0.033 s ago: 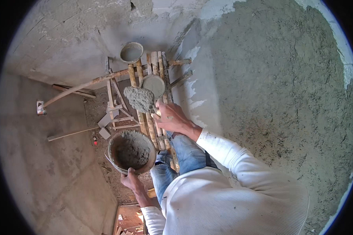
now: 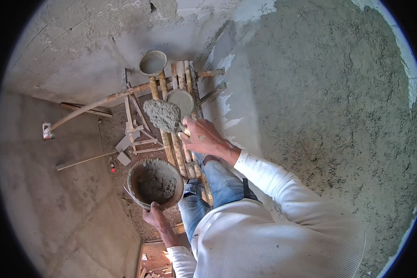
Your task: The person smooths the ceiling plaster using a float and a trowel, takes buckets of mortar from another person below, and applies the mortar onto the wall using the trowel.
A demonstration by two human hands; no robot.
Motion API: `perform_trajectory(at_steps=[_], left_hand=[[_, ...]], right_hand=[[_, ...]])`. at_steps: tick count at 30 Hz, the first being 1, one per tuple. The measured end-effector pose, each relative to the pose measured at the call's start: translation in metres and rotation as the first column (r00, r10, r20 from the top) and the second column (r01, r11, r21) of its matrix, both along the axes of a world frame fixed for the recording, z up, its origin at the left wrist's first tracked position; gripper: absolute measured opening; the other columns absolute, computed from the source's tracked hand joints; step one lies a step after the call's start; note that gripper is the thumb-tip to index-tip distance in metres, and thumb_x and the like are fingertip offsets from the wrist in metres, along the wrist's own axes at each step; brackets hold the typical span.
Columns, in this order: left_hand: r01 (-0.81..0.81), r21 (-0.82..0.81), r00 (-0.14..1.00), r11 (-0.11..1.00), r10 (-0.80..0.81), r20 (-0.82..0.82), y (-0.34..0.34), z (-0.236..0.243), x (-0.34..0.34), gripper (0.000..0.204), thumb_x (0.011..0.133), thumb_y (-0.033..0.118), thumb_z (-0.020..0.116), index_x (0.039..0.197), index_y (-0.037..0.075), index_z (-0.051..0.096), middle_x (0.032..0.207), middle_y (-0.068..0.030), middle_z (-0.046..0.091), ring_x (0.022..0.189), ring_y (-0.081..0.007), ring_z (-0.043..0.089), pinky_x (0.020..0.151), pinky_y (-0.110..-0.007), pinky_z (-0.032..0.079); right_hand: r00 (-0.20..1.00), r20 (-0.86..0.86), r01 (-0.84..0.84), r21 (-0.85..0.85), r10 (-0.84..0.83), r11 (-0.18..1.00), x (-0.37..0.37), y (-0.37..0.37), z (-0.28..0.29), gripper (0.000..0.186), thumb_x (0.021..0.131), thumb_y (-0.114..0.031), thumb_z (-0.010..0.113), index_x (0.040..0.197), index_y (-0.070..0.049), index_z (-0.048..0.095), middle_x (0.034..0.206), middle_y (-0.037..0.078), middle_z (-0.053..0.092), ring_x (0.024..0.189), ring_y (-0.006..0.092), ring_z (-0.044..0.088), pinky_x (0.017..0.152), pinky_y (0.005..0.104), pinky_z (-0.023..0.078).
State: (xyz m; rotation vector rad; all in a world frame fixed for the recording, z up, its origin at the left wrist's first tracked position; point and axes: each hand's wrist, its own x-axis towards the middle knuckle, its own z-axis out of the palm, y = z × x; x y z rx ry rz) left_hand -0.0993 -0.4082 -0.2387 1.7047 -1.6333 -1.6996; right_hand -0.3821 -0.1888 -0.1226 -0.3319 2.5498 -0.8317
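Observation:
My left hand (image 2: 156, 217) grips the near rim of a bucket (image 2: 177, 197), tilted so its mouth shows. Thick grey mortar (image 2: 155, 183) lies inside and crusts the rim. My right hand (image 2: 204, 136) is closed around the handle of a trowel, held out ahead over the scaffold. A heaped lump of wet mortar (image 2: 162, 116) covers the trowel's blade, hiding its metal. Just beyond the trowel, a round container of smooth grey slurry (image 2: 180, 102) rests on the scaffold poles. To my right stands a wall coated with rough wet mortar (image 2: 329, 102).
I stand on a narrow scaffold of wooden poles (image 2: 177, 150). A second bucket (image 2: 153, 63) sits at its far end. A long pole (image 2: 97, 104) runs to the left wall. Below are a wooden trestle (image 2: 133, 118), loose boards (image 2: 123, 143) and a dirt floor.
The mortar-loaded trowel sits very slightly further left and up in view. Otherwise both hands keep the same hold.

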Motion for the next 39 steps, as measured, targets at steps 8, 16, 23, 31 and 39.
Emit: perform_trajectory(at_steps=[8,16,23,31,39], left_hand=[[0.054,-0.003,0.981,0.999,-0.052,0.189,-0.01,-0.035,-0.009,0.036,0.074,-0.001,0.062,0.109,-0.007,0.071,0.095,-0.007,0.07,0.077,-0.0166,0.062,0.064,-0.032,0.049],[0.222,0.055,0.968,0.973,-0.227,0.11,0.002,-0.029,-0.059,0.04,0.074,0.0,0.063,0.111,-0.009,0.073,0.102,-0.0095,0.074,0.084,-0.0171,0.064,0.076,-0.033,0.052],[0.552,-0.05,0.818,0.832,-0.529,0.227,0.046,0.011,-0.147,0.031,0.075,0.004,0.066,0.102,-0.007,0.076,0.091,-0.0134,0.078,0.082,-0.0197,0.069,0.079,-0.036,0.054],[0.681,-0.25,0.71,0.688,-0.704,-0.004,0.067,0.076,-0.158,0.048,0.076,0.002,0.065,0.123,-0.003,0.072,0.098,-0.0124,0.08,0.089,-0.0163,0.071,0.086,-0.031,0.056],[0.666,-0.19,0.696,0.721,-0.693,-0.19,0.07,0.096,-0.13,0.054,0.079,-0.001,0.065,0.133,-0.004,0.068,0.103,-0.0106,0.08,0.092,-0.0111,0.069,0.088,-0.029,0.054]], right_hand=[[0.815,0.576,0.295,-0.504,0.062,0.811,-0.163,0.134,-0.007,0.033,0.094,-0.03,0.073,0.11,-0.001,0.074,0.079,0.008,0.07,0.06,0.0133,0.065,0.046,0.0296,0.054],[0.522,-0.334,0.623,-0.479,-0.785,0.618,-0.179,0.344,0.105,0.019,0.102,-0.02,0.067,0.112,-0.006,0.073,0.075,0.0,0.066,0.06,0.0063,0.058,0.052,0.023,0.05],[0.976,0.218,-0.035,0.182,-0.005,0.983,-0.022,0.173,0.006,0.033,0.088,-0.019,0.069,0.118,-0.007,0.072,0.098,0.015,0.075,0.093,0.0303,0.074,0.087,0.0413,0.058],[0.937,-0.166,-0.245,0.31,0.306,0.919,0.071,0.042,-0.02,0.021,0.078,-0.005,0.066,0.096,0.005,0.069,0.089,0.025,0.07,0.078,0.0387,0.071,0.073,0.0506,0.057],[0.977,0.21,-0.036,0.056,0.024,0.998,0.112,0.05,-0.06,0.026,0.083,-0.022,0.07,0.086,0.004,0.07,0.094,0.029,0.071,0.087,0.0491,0.07,0.08,0.0534,0.056]])
